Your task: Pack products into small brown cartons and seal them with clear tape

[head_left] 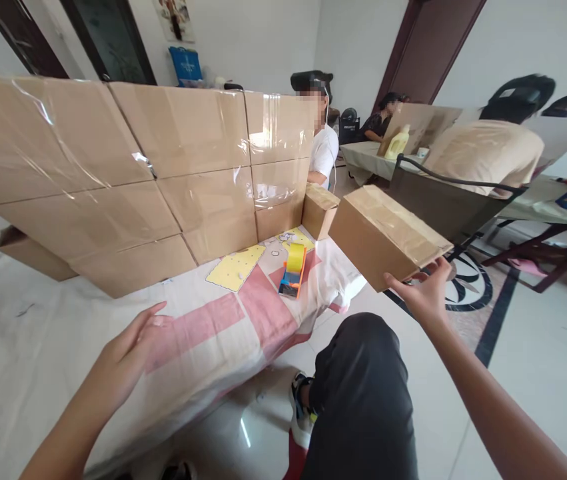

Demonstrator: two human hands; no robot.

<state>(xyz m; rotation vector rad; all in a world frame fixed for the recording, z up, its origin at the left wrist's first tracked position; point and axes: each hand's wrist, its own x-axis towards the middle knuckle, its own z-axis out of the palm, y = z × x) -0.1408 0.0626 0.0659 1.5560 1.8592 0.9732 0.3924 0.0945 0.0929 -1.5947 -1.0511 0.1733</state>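
Note:
A taped cardboard box (380, 240) is held up off the table by my right hand (426, 290), which grips its near right end. The box is tilted, with a strip of tape along its top. My left hand (128, 343) hovers over the left part of the cloth, fingers loosely stretched out, holding nothing. An orange tape dispenser (293, 270) with a yellow roll lies on the pink and white tablecloth (213, 333) between my hands. Behind it rises a wall of cardboard boxes (203, 193) wrapped in shiny tape.
A smaller box (319, 210) stands at the wall's right end. Another box (33, 253) shows behind its left end. A person in white (324, 153) sits beyond the wall. At right, another person leans forward on a dark chair (443, 193). A yellow bottle (398, 142) stands on a far table.

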